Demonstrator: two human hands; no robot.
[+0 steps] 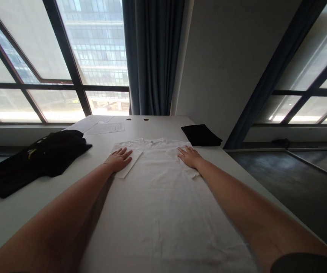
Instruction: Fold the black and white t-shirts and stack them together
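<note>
A white T-shirt [159,197] lies spread on the white table, its collar toward the far end and its hem running out of the bottom of the view. Both short sleeves are turned inward over the body. Flat on the left sleeve rests my left hand [119,159], fingers spread. My right hand [190,156] presses on the other sleeve near the shoulder, with its fingers also apart. Neither hand grips the cloth. Faint creases run down the front of the shirt.
A black garment [44,153] with a small yellow mark lies loosely on the left. At the far right edge sits a folded black cloth [201,135]. Printed sheets [106,127] lie on the far left of the table [152,129]. Behind stand windows and a blue curtain [153,57].
</note>
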